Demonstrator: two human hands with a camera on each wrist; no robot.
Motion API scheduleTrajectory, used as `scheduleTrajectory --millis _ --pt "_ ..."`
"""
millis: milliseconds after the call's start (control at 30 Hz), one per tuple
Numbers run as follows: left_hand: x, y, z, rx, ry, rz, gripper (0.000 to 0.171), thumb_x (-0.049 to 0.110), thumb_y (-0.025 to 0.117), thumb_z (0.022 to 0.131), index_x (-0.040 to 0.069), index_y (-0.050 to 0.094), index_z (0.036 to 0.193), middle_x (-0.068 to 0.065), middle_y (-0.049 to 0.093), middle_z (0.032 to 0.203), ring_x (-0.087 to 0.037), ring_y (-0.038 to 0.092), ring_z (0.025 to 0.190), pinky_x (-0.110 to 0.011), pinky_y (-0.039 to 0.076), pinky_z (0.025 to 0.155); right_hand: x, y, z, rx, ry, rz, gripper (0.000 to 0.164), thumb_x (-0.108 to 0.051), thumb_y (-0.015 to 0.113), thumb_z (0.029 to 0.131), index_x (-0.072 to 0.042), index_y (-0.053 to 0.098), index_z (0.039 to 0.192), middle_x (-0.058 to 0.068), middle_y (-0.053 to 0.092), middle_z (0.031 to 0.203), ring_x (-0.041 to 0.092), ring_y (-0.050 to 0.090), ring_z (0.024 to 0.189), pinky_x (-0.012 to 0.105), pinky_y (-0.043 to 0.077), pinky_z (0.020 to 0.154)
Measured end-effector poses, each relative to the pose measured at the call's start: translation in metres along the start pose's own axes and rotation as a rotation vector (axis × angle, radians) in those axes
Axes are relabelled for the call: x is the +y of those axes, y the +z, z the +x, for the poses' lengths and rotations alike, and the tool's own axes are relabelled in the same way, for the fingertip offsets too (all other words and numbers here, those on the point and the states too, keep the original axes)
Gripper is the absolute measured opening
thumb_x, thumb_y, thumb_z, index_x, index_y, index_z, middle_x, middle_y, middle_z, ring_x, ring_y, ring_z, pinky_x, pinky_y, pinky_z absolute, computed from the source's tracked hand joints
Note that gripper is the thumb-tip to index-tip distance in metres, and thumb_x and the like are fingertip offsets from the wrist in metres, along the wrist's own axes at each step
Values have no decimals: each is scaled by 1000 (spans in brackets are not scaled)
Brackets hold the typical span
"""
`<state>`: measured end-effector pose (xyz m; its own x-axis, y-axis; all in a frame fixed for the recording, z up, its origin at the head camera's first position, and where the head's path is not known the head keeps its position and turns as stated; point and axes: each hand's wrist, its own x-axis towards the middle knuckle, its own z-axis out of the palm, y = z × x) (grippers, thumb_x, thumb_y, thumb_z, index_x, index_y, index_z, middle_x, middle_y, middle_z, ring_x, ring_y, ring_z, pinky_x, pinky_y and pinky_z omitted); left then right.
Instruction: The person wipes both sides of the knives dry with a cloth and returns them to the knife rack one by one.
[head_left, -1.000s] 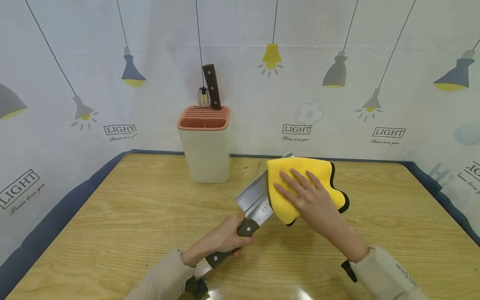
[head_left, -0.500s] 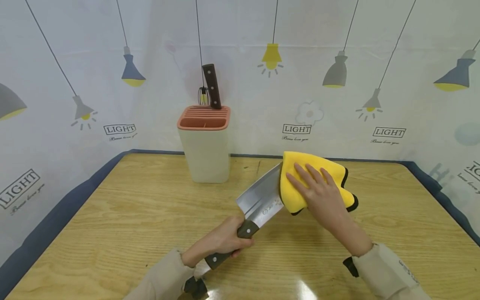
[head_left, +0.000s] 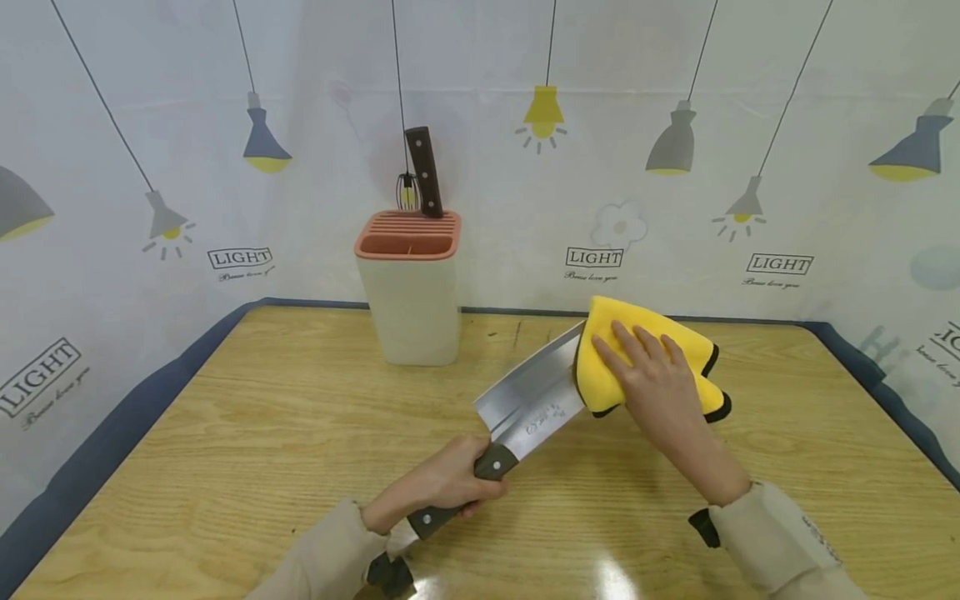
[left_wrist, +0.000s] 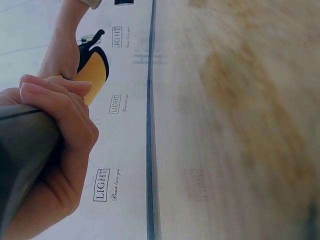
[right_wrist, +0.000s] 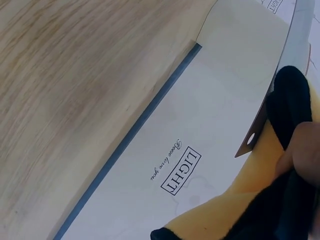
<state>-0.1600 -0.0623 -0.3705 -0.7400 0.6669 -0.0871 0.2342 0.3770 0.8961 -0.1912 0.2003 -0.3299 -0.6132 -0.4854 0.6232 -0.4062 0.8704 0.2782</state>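
With both forearms [head_left: 716,475] angled inward, the left hand [head_left: 453,471] curls its fingers in a grip, while the right hand [head_left: 656,387] lies farther forward, back upward, its fingers extended and slightly spread, its thumb tucked underneath.

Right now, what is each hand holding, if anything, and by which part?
The left hand grips the cleaver by the middle of its dark handle. The right hand holds the yellow cloth near its middle, over the cleaver's far end.
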Motion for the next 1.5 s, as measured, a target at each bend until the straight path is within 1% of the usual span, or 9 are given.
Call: scheduleTrajectory --millis 233,533,667,767,900,1000,1300,1400,1500 --pt "-1 0 0 -9 8 14 15 0 58 80 0 44 80 -1 47 46 -7 41 31 -21 37 31 -1 -1 0 31 -33 -39 43 8 64 71 -8 62 111 19 56 114 39 53 101 54 42 82" --pt "-2 1 0 1 6 28 16 0 59 79 1 43 79 0 47 45 -7 42 31 -21 38 31 -8 -3 1 46 -100 -115 40 7 64 72 -7 63 109 19 55 115 38 52 103 53 41 84" --pt "-2 1 1 -6 0 17 16 0 59 79 1 43 79 -1 47 45 -8 42 31 -21 38 31 -16 -4 2 48 -141 -103 42 8 64 71 -8 62 110 18 55 115 38 51 104 53 41 84" --pt "-2 1 1 -8 -6 13 16 -1 59 79 1 43 80 -1 47 46 -8 42 31 -20 37 31 -23 -5 2 54 -172 -91 41 8 60 73 -8 62 111 18 55 116 37 50 105 53 41 85" --pt "-1 1 1 -6 -10 13 16 -1 58 79 1 43 79 -1 47 45 -7 42 31 -20 37 31 -31 -9 3 28 -218 -103 44 5 64 72 -9 61 113 16 54 120 35 49 109 51 40 89" --pt "-1 1 1 -7 -13 9 15 -1 58 79 1 43 80 -1 47 46 -7 42 31 -19 36 31 -37 -11 3 1 -256 -112 50 5 69 68 -11 60 115 15 52 123 32 47 113 49 39 91" --pt "-1 1 1 -15 -16 9 14 -1 58 80 1 44 82 0 47 47 -6 42 32 -19 37 32 -54 -7 0 48 -371 -68 52 1 70 66 -11 60 115 13 52 124 29 48 113 46 40 91" --pt "-1 1 2 -15 -20 3 14 -1 58 80 1 44 82 0 47 47 -6 42 32 -19 37 32 -58 -7 0 54 -405 -51 50 1 67 69 -12 59 116 12 51 125 29 47 115 46 39 93" --pt "-1 1 2 -14 -20 1 14 -1 58 80 2 44 81 0 46 46 -6 42 32 -19 37 32 -60 -7 1 55 -446 -32 46 0 56 74 -12 58 118 12 50 126 29 46 116 45 37 95"
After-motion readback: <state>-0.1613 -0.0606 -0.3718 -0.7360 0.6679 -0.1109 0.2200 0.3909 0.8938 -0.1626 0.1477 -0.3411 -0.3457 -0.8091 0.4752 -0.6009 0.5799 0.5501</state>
